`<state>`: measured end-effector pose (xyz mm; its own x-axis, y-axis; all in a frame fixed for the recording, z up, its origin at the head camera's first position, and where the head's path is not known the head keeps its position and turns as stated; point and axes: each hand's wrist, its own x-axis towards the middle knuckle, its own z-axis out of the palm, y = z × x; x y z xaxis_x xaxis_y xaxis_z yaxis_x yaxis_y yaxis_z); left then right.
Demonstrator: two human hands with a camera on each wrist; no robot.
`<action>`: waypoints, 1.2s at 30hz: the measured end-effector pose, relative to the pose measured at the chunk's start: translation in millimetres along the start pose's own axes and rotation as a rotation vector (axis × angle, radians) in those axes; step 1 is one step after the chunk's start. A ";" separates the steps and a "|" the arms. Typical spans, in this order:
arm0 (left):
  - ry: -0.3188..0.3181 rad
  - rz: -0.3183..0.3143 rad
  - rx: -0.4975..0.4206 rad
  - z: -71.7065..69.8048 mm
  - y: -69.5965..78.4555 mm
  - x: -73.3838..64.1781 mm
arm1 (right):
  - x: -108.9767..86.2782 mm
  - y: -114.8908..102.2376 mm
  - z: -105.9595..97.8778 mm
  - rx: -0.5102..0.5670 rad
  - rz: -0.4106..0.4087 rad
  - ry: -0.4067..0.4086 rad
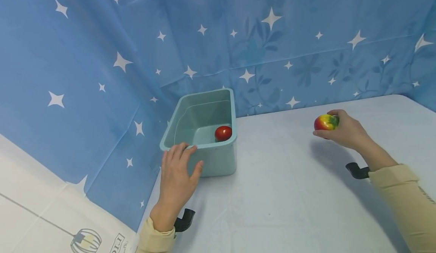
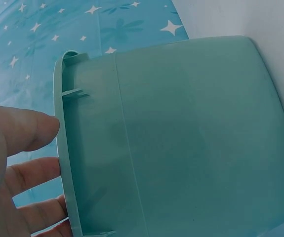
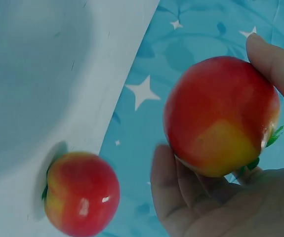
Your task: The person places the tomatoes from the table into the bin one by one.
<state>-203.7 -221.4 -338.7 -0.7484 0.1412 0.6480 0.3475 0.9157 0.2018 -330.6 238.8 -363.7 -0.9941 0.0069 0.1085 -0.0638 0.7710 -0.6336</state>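
My right hand [image 1: 347,131] holds a red-and-yellow tomato [image 1: 326,122] with green leaves above the table, thumb and fingers curled round its sides. A second red-and-yellow tomato [image 3: 82,194] lies on the table below it in the right wrist view; the raised hand mostly hides it from the head view. At the near rim of a blue-green plastic bin [image 1: 218,161] is my left hand [image 1: 177,177], its fingers loosely extended and their tips at the edge. The left wrist view shows the thumb [image 2: 38,131] spread from the other fingers along that rim. Inside the bin lies a red tomato [image 1: 223,133].
A white cloth [image 1: 272,192] covers the table. Blue star-patterned curtains [image 1: 211,48] rise behind it and on the left, close to the bin. Black curved pieces [image 1: 357,171] sit beside both wrists.
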 end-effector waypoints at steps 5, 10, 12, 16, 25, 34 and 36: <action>0.007 0.012 0.001 -0.6 -0.4 -0.3 | -0.5 -7.7 2.6 0.008 -0.036 0.035; 0.008 0.015 0.002 -0.5 -0.3 -0.1 | -4.5 -17.0 0.4 0.030 -0.116 0.093; 0.010 0.016 0.003 -0.3 -0.3 0.0 | -6.2 -23.1 -0.3 0.039 -0.142 0.113; 0.023 0.029 0.005 0.4 -1.2 0.3 | -8.5 -37.0 0.4 0.066 -0.156 0.128; 0.012 0.021 0.007 0.0 -1.6 -0.3 | -9.2 -67.0 7.0 0.161 -0.181 0.131; 0.009 0.018 0.014 0.7 -2.5 -0.3 | -9.3 -86.9 12.8 0.202 -0.207 0.136; 0.009 0.020 0.017 0.8 -2.6 -0.2 | -10.4 -91.5 14.8 0.217 -0.221 0.143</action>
<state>-204.9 -223.5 -339.9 -0.7364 0.1561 0.6583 0.3523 0.9192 0.1761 -315.7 158.7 -318.2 -0.9328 -0.0437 0.3578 -0.3084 0.6106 -0.7294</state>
